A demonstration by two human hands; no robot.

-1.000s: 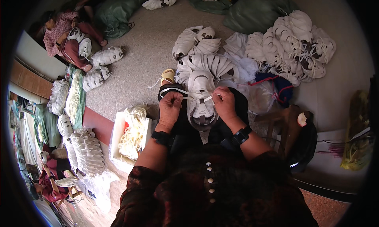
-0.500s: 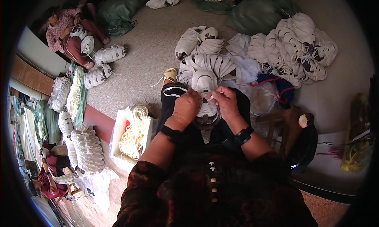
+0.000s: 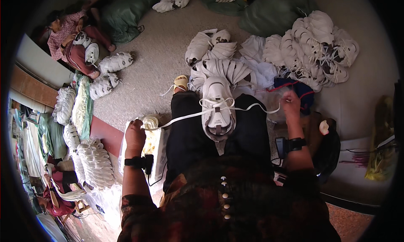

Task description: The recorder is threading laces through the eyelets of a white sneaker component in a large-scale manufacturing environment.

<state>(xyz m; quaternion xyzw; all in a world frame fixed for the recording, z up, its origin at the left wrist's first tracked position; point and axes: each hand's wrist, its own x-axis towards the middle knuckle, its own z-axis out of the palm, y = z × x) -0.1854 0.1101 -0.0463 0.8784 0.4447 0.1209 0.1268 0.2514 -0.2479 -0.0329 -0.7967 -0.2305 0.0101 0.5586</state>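
A white lace-up shoe [image 3: 216,89] with a mesh upper sits on my lap between my thighs, toe pointing away from me. Its white shoelace [image 3: 189,116] crosses at the middle of the upper and stretches out to both sides. Off to the left, my left hand [image 3: 135,136] is closed, pinching one end of the lace beside a box of laces. My right hand [image 3: 291,104] pinches the other end, out to the right near a dark blue cloth [image 3: 299,90]. The right length hangs in a slight wave, while the left one runs nearly straight. Fingertips on both hands are partly hidden.
A white box [image 3: 160,155] holding pale laces stands by my left leg. Nested white shoe uppers [image 3: 223,71] lie beyond my knees, and a larger pile [image 3: 311,50] is at right. Green sacks [image 3: 275,14] sit at the back. Two people work at left.
Both hands have pulled apart from the shoe's middle, left hand leftward and right hand rightward, drawing the lace out between them. The crossed lace on the shoe now shows.
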